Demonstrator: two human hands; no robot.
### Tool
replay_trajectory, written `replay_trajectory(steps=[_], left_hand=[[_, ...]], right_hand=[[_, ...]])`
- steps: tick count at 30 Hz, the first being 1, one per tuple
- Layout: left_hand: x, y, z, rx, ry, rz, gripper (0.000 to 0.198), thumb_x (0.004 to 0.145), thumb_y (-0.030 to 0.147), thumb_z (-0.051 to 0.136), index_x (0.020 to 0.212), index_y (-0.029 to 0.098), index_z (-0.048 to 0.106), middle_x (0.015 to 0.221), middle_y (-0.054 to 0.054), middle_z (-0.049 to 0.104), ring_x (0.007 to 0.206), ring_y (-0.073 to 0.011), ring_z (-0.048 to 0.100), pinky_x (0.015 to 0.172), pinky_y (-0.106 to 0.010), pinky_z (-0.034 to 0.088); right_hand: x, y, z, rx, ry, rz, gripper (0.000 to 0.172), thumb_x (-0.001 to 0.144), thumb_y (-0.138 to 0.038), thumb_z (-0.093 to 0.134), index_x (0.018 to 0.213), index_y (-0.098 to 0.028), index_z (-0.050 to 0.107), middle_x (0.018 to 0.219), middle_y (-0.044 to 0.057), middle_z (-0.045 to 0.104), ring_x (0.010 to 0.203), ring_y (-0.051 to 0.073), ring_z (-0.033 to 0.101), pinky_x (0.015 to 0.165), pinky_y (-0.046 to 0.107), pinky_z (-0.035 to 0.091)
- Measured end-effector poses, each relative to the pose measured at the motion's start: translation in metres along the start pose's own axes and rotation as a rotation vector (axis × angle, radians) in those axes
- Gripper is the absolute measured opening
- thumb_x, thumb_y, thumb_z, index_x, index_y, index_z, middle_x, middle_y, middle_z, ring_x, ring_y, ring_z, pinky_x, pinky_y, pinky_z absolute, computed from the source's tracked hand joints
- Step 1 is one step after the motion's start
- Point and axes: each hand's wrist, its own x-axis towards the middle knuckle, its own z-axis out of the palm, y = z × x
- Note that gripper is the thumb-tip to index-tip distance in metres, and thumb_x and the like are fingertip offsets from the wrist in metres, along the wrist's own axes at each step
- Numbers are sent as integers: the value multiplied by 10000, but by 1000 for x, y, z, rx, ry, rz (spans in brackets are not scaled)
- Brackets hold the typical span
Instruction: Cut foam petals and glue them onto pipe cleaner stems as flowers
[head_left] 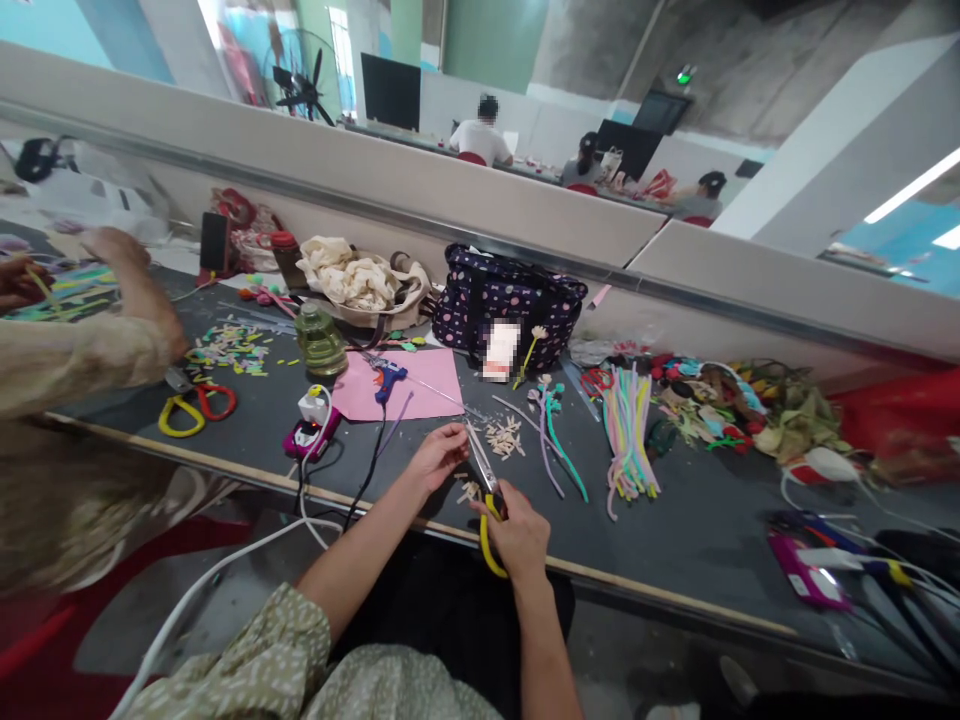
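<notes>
My right hand point(521, 530) is wrapped around the handles of scissors point(484, 462) with yellow grips, their blades pointing away from me. Close to the blade tips, my left hand point(439, 457) is closed in a pinch; whatever sits between its fingertips is too small to make out. Just beyond the blades lies a pile of short beige cut pieces point(505, 437). A smaller heap of similar pieces point(469, 489) is partly hidden near the scissors. Purple and teal fuzzy stems point(564, 445) lie to the right, beside a thick bundle of pastel fuzzy stems point(628, 430).
A blue glue gun point(390, 378) rests on a pink sheet point(435, 390); its cord crosses the table edge. A green bottle point(321, 340), a magenta power strip point(311, 437) and a patterned bag point(510, 300) stand around. At left, a co-worker's arm point(139, 290) reaches near red-and-yellow scissors point(184, 410).
</notes>
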Motion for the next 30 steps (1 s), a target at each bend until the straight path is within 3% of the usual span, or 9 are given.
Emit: replay_trajectory(steps=[16, 21, 25, 30], left_hand=[[-1, -3, 3, 3, -25, -18, 249, 591, 192, 795, 709, 119, 589, 605, 22, 535, 524, -58, 485, 555, -189, 408], [-1, -1, 3, -9, -20, -25, 251, 586, 186, 797, 717, 112, 596, 624, 25, 533, 523, -52, 478, 553, -195, 407], [-4, 3, 2, -5, -18, -24, 255, 572, 176, 801, 712, 116, 595, 648, 19, 551, 522, -52, 479, 543, -196, 409], [-6, 5, 2, 59, 28, 70, 277, 586, 248, 799, 758, 127, 619, 662, 20, 565, 521, -54, 485, 548, -207, 438]], right_hand=[[-4, 4, 6, 0, 87, -20, 453, 877, -550, 425, 1053, -181, 620, 807, 35, 680, 693, 129, 616, 608, 209, 342], [-2, 2, 1, 39, 21, 8, 412, 876, -539, 427, 973, -199, 637, 713, 10, 661, 622, 119, 586, 570, 206, 319], [1, 0, -3, 85, -17, 116, 377, 855, -537, 450, 989, -230, 623, 642, -24, 632, 578, 119, 568, 554, 204, 316], [3, -2, -6, 58, -28, 117, 344, 853, -521, 457, 970, -240, 617, 676, -26, 640, 602, 119, 569, 558, 205, 312]])
